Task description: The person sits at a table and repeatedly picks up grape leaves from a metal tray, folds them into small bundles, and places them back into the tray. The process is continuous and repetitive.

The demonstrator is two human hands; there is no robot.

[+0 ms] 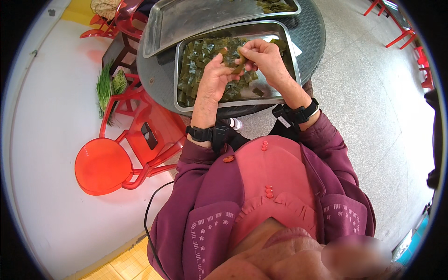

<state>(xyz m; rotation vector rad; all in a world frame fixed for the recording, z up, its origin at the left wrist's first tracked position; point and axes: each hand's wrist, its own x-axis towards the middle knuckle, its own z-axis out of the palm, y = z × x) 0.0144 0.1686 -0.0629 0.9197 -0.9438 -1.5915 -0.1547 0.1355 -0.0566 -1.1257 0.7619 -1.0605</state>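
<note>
Above a rectangular stainless steel tray [236,104] full of flat green pieces, which look like kelp, both hands meet. My left hand [218,75] has its palm turned up, its fingers against a strip of kelp [239,68]. From the right, my right hand [262,57] pinches the same strip between thumb and fingers. Cut kelp pieces [196,63] lie thick over the left and middle of the tray, with a few loose ones near its front right. A second metal tray [189,19] lies behind, with more kelp [274,6] at its far right end.
Both trays rest on a round table with a glass top over woven material [311,38]. To the left stand red plastic chairs [105,166], one bearing a dark phone-like object [149,135]. Long green stalks [104,89] lie beyond them. Red stools [422,57] are at the far right.
</note>
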